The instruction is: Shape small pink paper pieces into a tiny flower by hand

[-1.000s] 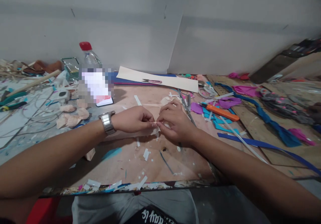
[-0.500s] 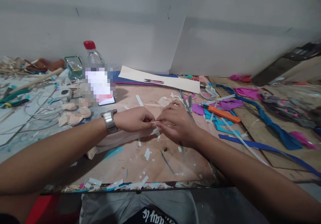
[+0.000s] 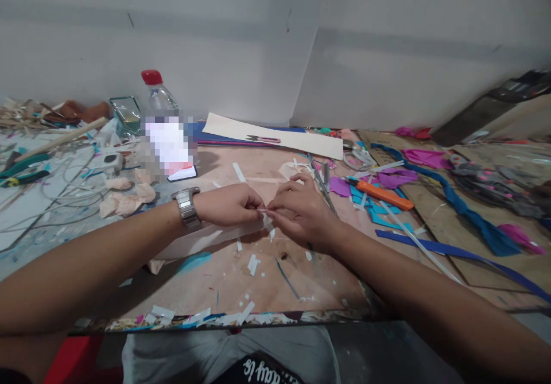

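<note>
Two hands, fingertips nearly meeting — left hand (image 3: 228, 205) and right hand (image 3: 303, 209) both pinching the thin end of a translucent pale strip (image 3: 206, 240). Strip sits over mid-table (image 3: 322, 289), trailing leftward on the front-edge side of the metal-band wristwatch (image 3: 187, 207). Versus a second ago, more strip shows there; pinch spot barely shifted — likely fine finger-work, unfinished.

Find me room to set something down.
Tabletop is mostly bare between the right hand and front-edge scraps; a smaller patch lies between the left hand and the cream strip. Crowded: left of the phone, around the orange cutter.
</note>
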A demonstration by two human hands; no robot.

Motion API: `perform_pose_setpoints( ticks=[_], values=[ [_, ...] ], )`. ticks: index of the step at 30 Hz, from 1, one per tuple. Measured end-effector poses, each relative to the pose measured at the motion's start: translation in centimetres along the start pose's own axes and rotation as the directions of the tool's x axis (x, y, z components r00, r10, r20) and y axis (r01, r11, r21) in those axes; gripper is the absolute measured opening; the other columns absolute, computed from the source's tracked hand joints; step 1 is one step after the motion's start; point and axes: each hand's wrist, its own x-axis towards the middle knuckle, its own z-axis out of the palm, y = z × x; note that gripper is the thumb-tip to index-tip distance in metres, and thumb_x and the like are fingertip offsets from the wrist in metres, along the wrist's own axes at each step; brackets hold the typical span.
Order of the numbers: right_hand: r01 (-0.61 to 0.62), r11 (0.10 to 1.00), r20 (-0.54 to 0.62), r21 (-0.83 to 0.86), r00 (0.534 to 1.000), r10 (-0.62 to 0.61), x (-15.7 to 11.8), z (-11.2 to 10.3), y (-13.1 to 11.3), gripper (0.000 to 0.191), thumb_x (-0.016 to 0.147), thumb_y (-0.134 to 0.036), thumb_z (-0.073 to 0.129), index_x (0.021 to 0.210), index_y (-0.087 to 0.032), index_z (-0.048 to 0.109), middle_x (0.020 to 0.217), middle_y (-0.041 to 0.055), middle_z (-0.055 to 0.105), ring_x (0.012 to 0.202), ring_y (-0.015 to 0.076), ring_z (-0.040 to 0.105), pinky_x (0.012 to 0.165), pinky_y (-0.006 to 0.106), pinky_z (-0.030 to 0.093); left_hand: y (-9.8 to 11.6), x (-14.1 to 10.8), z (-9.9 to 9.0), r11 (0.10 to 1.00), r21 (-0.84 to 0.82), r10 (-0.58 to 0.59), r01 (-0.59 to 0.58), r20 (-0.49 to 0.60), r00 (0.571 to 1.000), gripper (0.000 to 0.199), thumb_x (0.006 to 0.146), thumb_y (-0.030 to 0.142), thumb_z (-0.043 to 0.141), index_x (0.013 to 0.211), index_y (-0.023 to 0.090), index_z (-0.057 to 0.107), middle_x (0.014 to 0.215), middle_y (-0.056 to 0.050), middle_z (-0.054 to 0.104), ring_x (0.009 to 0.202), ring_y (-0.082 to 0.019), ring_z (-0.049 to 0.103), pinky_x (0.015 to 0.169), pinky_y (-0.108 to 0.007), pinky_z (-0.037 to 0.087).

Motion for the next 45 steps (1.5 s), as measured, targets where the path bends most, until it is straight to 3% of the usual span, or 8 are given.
perform_pose_setpoints(
  ticks=[9,17,22,27,31,35,39,45],
  values=[
    [0.026,1.0,-0.011,-0.008,1.0,-0.026,-0.1,0.0,-0.2,0.009,0.097,-0.025,0.065,0.094,-0.025,0.074,0.083,-0.0022,0.078,0.088,0.0189,0.068,0.108,0.049,0.029,0.2,0.0,0.4,0.957,-0.288,-0.016,0.043,0.092,0.996,0.027,0.084,0.022,0.054,0.094,0.014,0.077,0.088,-0.007,0.079,0.076,-0.018,0.07,0.072,-0.026,0.053],
    [0.031,0.999,-0.067,-0.033,0.997,-0.033,-0.1,0.0,-0.1,0.013,0.093,-0.018,0.067,0.095,-0.027,0.077,0.084,-0.002,0.078,0.086,0.0189,0.068,0.109,0.05,0.03,-0.1,0.2,0.4,0.949,-0.31,-0.018,0.05,0.106,0.994,0.024,0.079,0.016,0.055,0.095,0.014,0.073,0.096,-0.007,0.08,0.087,-0.02,0.073,0.078,-0.027,0.055],
    [-0.001,0.998,-0.069,-0.057,0.998,-0.003,-0.2,-0.1,0.0,0.013,0.093,-0.019,0.065,0.092,-0.027,0.075,0.084,-0.002,0.079,0.088,0.02,0.068,0.11,0.051,0.028,-0.2,0.2,0.6,0.883,-0.46,-0.012,0.095,0.18,0.984,0.028,0.075,0.011,0.058,0.1,0.014,0.071,0.1,-0.009,0.079,0.087,-0.021,0.075,0.078,-0.031,0.058],
    [-0.083,0.991,-0.155,-0.101,0.986,0.067,-0.3,-0.3,0.5,0.01,0.095,-0.02,0.065,0.095,-0.026,0.073,0.087,-0.0021,0.079,0.092,0.0212,0.067,0.111,0.05,0.026,-0.1,0.0,0.8,0.766,-0.622,-0.007,0.161,0.243,0.97,0.032,0.074,0.009,0.058,0.103,0.015,0.066,0.102,-0.01,0.077,0.083,-0.019,0.074,0.071,-0.029,0.058],
    [-0.141,0.974,-0.208,-0.179,0.973,0.103,-0.2,-0.3,1.3,0.009,0.095,-0.025,0.065,0.094,-0.025,0.074,0.085,-0.0007,0.078,0.092,0.023,0.065,0.108,0.05,0.026,0.1,-0.2,0.4,0.803,-0.581,0.004,0.136,0.234,0.972,0.032,0.076,0.009,0.056,0.106,0.014,0.064,0.099,-0.008,0.076,0.082,-0.018,0.072,0.071,-0.027,0.056],
    [-0.219,0.951,-0.274,-0.216,0.949,0.157,0.0,-0.6,1.9,0.01,0.095,-0.025,0.066,0.092,-0.025,0.075,0.087,0.0012,0.079,0.096,0.0257,0.064,0.107,0.052,0.025,0.1,-0.2,-0.1,0.917,-0.394,0.012,0.055,0.165,0.986,0.043,0.07,0.005,0.055,0.112,0.015,0.063,0.104,-0.006,0.075,0.086,-0.018,0.07,0.073,-0.026,0.053],
    [-0.256,0.938,-0.292,-0.233,0.939,0.183,0.1,-0.8,2.0,0.012,0.094,-0.025,0.064,0.09,-0.025,0.076,0.087,0.0013,0.08,0.096,0.0261,0.064,0.105,0.051,0.025,0.0,0.0,-0.2,0.964,-0.266,0.053,-0.026,0.095,0.994,0.05,0.068,0.005,0.055,0.117,0.014,0.064,0.109,-0.006,0.073,0.092,-0.019,0.067,0.075,-0.025,0.051],
    [-0.241,0.944,-0.259,-0.226,0.949,0.181,0.1,-0.6,1.6,0.012,0.094,-0.027,0.064,0.091,-0.025,0.075,0.087,-0.0001,0.08,0.096,0.024,0.065,0.105,0.048,0.024,-0.2,0.0,0.1,0.943,-0.333,0.027,0.008,0.099,0.995,0.04,0.072,0.008,0.057,0.112,0.014,0.061,0.1,-0.006,0.073,0.081,-0.018,0.067,0.064,-0.023,0.048]
  ],
)
